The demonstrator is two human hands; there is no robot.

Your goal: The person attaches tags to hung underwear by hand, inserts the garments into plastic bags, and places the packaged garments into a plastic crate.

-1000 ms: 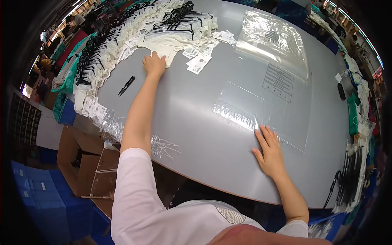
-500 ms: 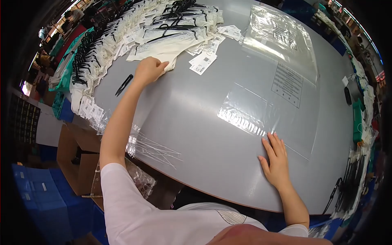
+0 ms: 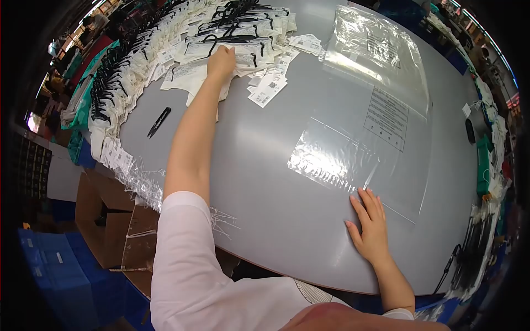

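Note:
My left hand (image 3: 222,62) is closed at the black hanger of the nearest white garment (image 3: 185,77), at the front of a pile of hung garments; its fingertips are partly hidden. Paper tags (image 3: 267,90) lie just right of the garment. My right hand (image 3: 371,225) rests with fingers spread on the table (image 3: 276,220), its fingertips at the lower edge of a clear plastic bag (image 3: 326,154). Printed text shows on a larger clear bag (image 3: 387,118) beneath or beside it. Further back lies a stack of clear bags (image 3: 378,49).
Black thread snips (image 3: 159,122) lie left of my left forearm. Rows of white garments on black hangers (image 3: 118,88) line the left edge. Clear plastic fasteners (image 3: 144,185) lie at the near left edge, above a cardboard box (image 3: 105,231). More hung items (image 3: 477,243) are at the right.
My left hand has moved from the garment's lower edge up to its hanger. The garment has shifted slightly left and toward me. My right hand has stayed at the bag's edge.

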